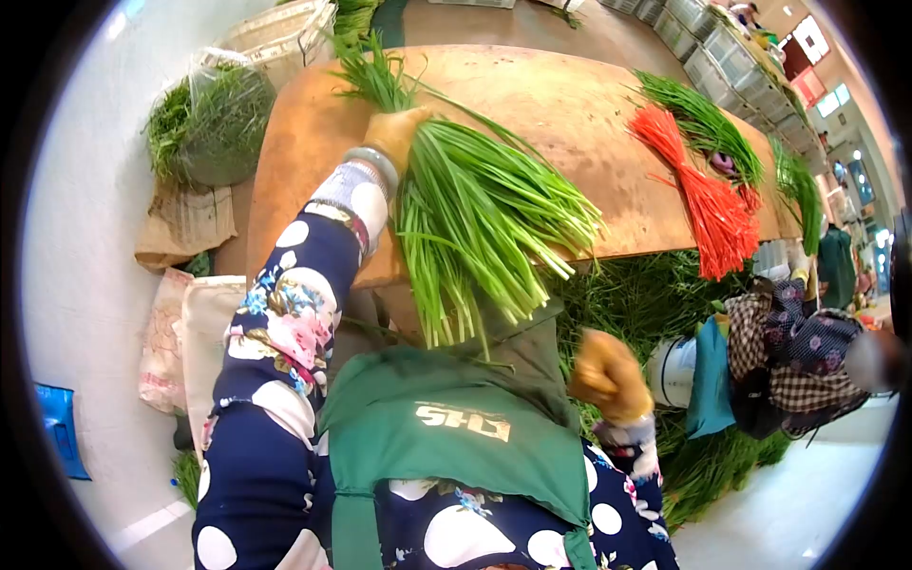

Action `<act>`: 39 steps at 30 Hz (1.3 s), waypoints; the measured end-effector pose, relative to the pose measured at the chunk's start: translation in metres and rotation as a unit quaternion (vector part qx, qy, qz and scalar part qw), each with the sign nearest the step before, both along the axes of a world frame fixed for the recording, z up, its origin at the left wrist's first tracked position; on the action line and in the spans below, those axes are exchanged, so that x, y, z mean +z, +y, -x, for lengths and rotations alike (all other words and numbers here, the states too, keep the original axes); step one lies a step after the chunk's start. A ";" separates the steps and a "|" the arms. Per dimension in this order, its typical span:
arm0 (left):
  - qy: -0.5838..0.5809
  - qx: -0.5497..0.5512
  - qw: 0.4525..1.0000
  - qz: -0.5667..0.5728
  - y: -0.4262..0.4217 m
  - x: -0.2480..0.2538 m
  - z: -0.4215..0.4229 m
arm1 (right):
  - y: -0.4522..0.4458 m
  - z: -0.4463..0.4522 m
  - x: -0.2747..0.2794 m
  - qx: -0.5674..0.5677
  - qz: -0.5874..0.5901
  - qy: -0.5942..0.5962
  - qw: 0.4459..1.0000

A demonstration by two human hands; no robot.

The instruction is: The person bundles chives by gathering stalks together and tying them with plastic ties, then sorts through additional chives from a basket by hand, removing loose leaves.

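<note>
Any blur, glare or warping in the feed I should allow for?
Head view: fisheye warping, black corners, stacked crates leaning at upper right; head view: right hand blurred, probably by motion, left hand and green stalks crisper; head view: bright window panes washed out.

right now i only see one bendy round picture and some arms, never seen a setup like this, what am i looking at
There is no machine here: these are a person's own two hands. The single picture comes from a camera worn on the head, looking forward and down, so the green apron at the bottom is the wearer's.

The left hand grips a bunch of long greens over the table. The right hand is off the table, beside the apron; it looks curled, but it is too blurred to tell whether it holds anything.

Red strips and other greens lie toward the table's right side.
</note>
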State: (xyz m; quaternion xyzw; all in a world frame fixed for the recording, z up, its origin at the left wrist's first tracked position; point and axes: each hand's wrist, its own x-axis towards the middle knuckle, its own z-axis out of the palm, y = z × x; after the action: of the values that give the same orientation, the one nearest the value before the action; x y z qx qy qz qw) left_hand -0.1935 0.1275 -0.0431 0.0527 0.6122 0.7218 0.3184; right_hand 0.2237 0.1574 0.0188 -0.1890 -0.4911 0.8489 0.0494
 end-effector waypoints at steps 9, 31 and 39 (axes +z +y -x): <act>-0.034 0.013 0.998 -0.043 0.000 0.006 0.001 | 0.005 0.028 0.029 -0.054 -0.642 -0.121 0.755; 0.233 0.046 0.939 0.250 0.001 0.009 0.000 | 0.057 0.012 0.001 -0.228 -0.310 -0.243 0.890; 0.190 0.047 0.945 0.262 0.002 0.008 0.004 | -0.036 0.090 0.015 -0.036 -0.786 -0.087 0.611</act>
State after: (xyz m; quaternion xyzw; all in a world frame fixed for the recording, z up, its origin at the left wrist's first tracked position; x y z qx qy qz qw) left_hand -0.1975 0.1299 -0.0353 0.0750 0.8308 0.5265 0.1641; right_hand 0.1333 0.1210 0.0335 -0.1682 -0.9649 0.1139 0.1666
